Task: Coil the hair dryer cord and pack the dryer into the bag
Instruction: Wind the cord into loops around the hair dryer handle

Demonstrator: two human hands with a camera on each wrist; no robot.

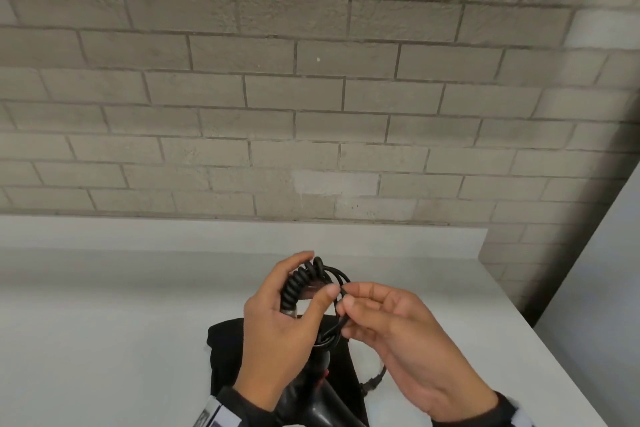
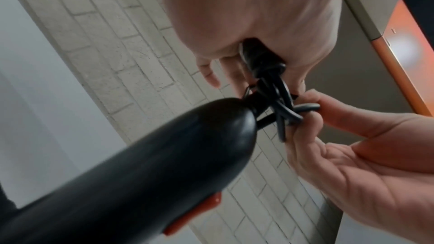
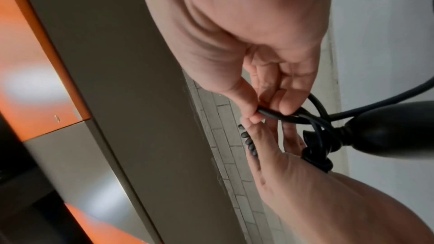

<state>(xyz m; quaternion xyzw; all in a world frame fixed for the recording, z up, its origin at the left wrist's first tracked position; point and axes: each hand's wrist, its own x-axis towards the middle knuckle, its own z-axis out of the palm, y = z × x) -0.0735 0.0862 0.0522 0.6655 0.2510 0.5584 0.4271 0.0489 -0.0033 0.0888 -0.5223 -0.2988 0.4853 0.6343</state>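
Observation:
A black hair dryer [image 1: 311,399] hangs below my hands, its handle [image 2: 131,173] with a red switch [image 2: 195,212] pointing up toward the cord. My left hand [image 1: 277,315] grips the spiral part of the black cord [image 1: 298,284] above the handle end. My right hand [image 1: 388,319] pinches loops of the straight cord [image 3: 279,115] between thumb and fingers, right beside the left thumb. A further length of cord [image 1: 375,380] hangs under the right hand. The black bag [image 1: 225,354] lies on the white counter [image 1: 104,322] beneath both hands, mostly hidden.
A grey brick wall [image 1: 311,97] rises behind the counter. The counter's right edge [image 1: 554,340] runs diagonally toward me. An orange and grey panel [image 3: 47,81] shows in both wrist views, off to the side.

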